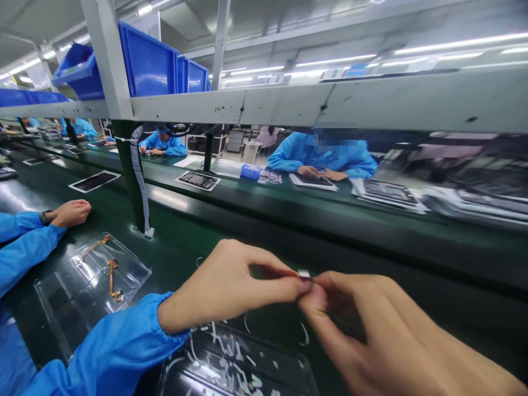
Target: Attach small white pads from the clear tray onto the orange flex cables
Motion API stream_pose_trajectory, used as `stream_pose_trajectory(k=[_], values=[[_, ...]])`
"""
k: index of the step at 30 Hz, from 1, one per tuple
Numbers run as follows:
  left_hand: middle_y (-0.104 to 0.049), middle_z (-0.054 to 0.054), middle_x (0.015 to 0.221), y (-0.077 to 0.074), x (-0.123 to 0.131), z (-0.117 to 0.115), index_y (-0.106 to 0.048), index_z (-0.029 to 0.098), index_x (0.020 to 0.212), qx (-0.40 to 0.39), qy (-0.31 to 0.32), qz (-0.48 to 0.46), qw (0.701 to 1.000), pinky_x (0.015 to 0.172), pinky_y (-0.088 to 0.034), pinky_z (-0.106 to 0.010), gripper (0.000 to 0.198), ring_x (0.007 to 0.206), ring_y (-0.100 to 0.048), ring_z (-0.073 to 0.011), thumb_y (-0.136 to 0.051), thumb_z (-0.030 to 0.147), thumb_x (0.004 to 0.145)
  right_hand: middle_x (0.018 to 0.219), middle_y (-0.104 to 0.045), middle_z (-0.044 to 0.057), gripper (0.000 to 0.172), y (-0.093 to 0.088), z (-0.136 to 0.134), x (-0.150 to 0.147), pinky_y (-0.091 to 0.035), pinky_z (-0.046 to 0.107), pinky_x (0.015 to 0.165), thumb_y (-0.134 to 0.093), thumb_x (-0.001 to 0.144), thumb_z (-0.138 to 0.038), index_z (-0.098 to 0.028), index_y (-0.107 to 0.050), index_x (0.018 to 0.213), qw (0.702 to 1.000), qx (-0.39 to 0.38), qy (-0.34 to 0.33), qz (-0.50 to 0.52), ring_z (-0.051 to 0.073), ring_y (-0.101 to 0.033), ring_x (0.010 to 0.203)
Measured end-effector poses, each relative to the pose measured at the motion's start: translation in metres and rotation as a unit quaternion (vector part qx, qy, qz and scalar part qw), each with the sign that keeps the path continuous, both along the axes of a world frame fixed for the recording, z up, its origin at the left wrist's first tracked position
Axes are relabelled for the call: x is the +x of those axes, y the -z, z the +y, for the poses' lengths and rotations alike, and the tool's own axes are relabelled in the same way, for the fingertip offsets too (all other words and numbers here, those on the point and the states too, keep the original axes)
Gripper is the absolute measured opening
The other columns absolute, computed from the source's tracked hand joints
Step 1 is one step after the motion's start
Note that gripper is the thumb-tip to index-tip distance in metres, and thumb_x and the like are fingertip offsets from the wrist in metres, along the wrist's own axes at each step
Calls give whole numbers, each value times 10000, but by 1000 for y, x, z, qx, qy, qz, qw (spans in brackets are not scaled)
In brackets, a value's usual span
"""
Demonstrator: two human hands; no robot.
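Note:
My left hand (231, 286) and my right hand (371, 324) meet fingertip to fingertip above the dark green bench. Between the pinched fingers sits a tiny pale part (304, 273), held by both hands. My left arm wears a blue sleeve (111, 346). Just below my hands lies a dark tray (231, 363) with several small white curved pieces in it.
A clear plastic tray (91, 280) with orange flex strips lies at left, beside a neighbour's blue-sleeved hand (72, 213). A grey post (130, 170) rises from the bench. Workers in blue (325, 157) sit across the belt with flat panels (198, 180). Blue bins (148, 63) stand on the shelf overhead.

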State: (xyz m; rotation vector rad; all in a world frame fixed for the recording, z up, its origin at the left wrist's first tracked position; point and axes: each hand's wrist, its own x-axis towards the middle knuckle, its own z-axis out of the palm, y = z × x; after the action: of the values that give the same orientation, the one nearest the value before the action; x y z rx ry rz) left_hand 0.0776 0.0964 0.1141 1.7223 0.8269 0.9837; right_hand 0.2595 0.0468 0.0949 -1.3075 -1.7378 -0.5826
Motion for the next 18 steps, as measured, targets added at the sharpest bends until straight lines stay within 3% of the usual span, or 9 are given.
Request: stream_pose_trajectory(k=[2, 4, 8, 13, 16, 18], values=[[-751, -15, 729, 0, 0, 2, -812, 153, 834, -53, 13, -34, 998, 584, -448, -227, 228, 671, -650, -143, -766, 376, 830, 780, -750, 18, 70, -4, -7, -7, -328, 324, 520, -618, 950, -265, -209, -633, 911, 990, 41, 61, -121, 159, -591, 554], [-744, -25, 718, 1, 0, 3, -795, 134, 781, -82, 36, -74, 993, 600, -454, -228, 253, 671, -647, -141, -764, 380, 830, 782, -739, 28, 11, -7, -12, -16, -367, 321, 558, -612, 952, -189, -194, -602, 953, 978, 72, 89, -172, 161, -592, 560], [-760, -40, 781, 3, 0, 8, -792, 135, 780, -74, 44, -116, 990, 688, -483, -235, 240, 740, -659, -149, -740, 357, 854, 751, -705, 9, 103, -8, -12, -24, -440, 295, 609, -612, 930, -111, -203, -568, 944, 985, 69, 30, -155, 146, -635, 591], [-717, -43, 772, 9, 0, 15, -810, 139, 922, -49, 26, -85, 995, 540, -383, -208, 346, 694, -596, -140, -669, 454, 899, 753, -685, -8, 103, -13, -13, -20, -482, 275, 621, -588, 958, -119, -220, -591, 942, 993, 39, -21, -113, 129, -641, 593], [-721, -49, 811, 10, 0, 14, -803, 141, 973, -48, 49, -70, 995, 525, -371, -203, 384, 713, -603, -148, -641, 483, 909, 779, -682, -4, 47, -16, -15, -17, -505, 260, 605, -613, 976, -197, -218, -628, 1015, 997, 5, -46, -61, 134, -652, 613], [-726, -44, 811, 9, 1, 12, -799, 141, 958, -46, 52, -74, 995, 537, -378, -207, 367, 711, -607, -147, -646, 470, 907, 837, -693, 13, 110, -17, -15, -15, -520, 244, 583, -604, 986, -234, -212, -633, 1090, 997, -21, -62, -34, 141, -670, 648]])
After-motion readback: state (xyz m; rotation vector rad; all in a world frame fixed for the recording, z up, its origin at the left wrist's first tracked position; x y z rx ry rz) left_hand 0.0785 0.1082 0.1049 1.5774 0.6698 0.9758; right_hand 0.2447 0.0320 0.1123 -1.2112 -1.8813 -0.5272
